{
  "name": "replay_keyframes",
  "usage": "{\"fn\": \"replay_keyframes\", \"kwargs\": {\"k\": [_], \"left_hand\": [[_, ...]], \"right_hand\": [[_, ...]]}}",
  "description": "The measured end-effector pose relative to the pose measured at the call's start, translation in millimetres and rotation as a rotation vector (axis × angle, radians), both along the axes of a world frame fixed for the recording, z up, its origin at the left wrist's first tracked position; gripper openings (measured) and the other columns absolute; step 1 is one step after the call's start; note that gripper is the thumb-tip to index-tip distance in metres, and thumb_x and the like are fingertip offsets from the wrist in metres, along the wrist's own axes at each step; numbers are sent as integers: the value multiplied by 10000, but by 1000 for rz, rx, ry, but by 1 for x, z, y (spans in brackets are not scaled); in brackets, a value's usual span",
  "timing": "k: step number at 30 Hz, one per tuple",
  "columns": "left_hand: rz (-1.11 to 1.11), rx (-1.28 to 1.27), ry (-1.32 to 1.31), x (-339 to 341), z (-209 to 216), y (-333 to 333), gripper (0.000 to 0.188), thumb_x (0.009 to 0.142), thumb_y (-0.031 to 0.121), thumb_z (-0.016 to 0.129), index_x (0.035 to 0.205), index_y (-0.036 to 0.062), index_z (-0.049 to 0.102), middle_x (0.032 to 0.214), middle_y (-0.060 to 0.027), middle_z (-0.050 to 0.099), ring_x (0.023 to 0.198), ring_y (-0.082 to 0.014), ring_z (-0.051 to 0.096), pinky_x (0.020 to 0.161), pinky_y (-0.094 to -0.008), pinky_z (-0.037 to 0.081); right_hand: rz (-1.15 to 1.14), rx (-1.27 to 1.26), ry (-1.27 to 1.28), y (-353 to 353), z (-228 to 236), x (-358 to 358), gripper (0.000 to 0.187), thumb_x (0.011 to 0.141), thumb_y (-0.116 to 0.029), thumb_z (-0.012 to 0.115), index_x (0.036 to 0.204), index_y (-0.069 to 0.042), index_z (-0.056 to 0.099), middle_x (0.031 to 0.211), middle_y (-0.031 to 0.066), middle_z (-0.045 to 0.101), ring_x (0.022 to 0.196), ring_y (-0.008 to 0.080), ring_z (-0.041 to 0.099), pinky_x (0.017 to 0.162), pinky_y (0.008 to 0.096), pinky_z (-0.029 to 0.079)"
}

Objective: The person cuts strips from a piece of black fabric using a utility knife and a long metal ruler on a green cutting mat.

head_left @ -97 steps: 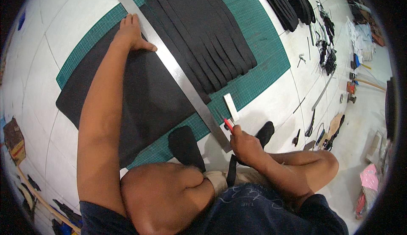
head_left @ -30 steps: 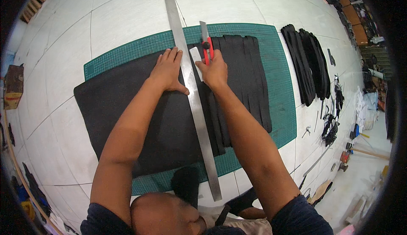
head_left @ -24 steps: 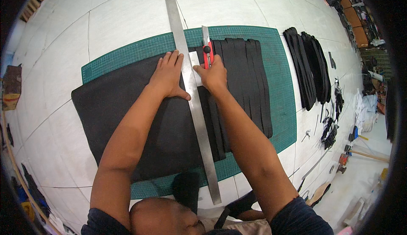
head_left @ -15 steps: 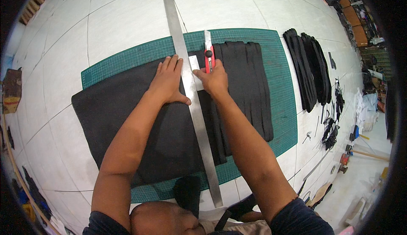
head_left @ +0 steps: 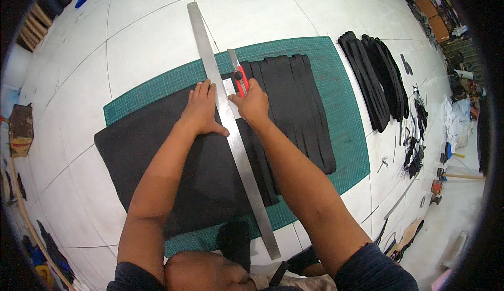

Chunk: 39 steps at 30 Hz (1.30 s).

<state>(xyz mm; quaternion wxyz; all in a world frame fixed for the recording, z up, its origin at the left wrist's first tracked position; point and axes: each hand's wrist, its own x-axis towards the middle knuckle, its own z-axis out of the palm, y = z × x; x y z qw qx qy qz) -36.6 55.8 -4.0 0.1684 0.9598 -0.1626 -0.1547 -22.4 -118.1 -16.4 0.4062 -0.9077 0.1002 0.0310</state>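
Note:
A long steel ruler [head_left: 242,159] lies across black fabric [head_left: 142,149] on a green cutting mat [head_left: 346,133]. My left hand [head_left: 202,110] presses flat at the ruler's left edge, fingers stretched out and thumb reaching onto the metal. Just right of the ruler, my right hand [head_left: 252,103] is closed around a red utility knife [head_left: 242,81]. Its blade is extended, pointing away from me and tilted left. Between that hand and the ruler shows part of a white flat piece [head_left: 229,87]. Black fabric strips [head_left: 291,112] lie side by side to the right.
Bundles of black strips [head_left: 367,81] lie on the white tiled floor [head_left: 147,23] right of the mat. Black scraps [head_left: 415,154] and small tools are scattered farther right. A wooden box [head_left: 21,131] stands at the far left. My knee [head_left: 205,270] is near the mat's front edge.
The utility knife has tilted left, its blade tip now closer to the ruler. My left hand keeps its place at the ruler. The whole view has shifted slightly.

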Motion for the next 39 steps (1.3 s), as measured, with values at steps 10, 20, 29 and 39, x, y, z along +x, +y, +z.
{"fn": "replay_keyframes", "kwargs": {"k": [10,20,29,39], "left_hand": [[-42,198,44,9,0,-11,1457,464,548,959,1534,-89,202,1618,-297,181,1499,-468,191,1217,-559,222],[-66,238,-96,8,-15,3,1428,493,638,916,1534,-73,245,1611,-272,226,1505,-433,205,1234,-467,250],[-101,256,-75,9,-12,-2,1459,478,670,907,1533,-84,235,1609,-282,216,1508,-423,199,1242,-453,234],[-104,288,-93,11,-17,4,1451,507,707,877,1541,-73,223,1614,-271,205,1517,-409,174,1246,-452,227]], "right_hand": [[-24,-37,14,-6,21,-20,541,733,-269,872,1065,-17,527,982,235,679,953,419,678,840,482,525],[5,338,310,-137,43,-268,468,794,-236,867,1097,-49,563,934,63,677,893,160,658,816,316,532],[-95,164,307,-125,7,-373,389,859,-287,810,1023,-40,558,843,105,627,739,237,595,698,372,485],[-156,282,322,-127,8,-371,378,856,-253,817,1022,-24,566,923,131,721,852,248,695,794,368,530]]}}
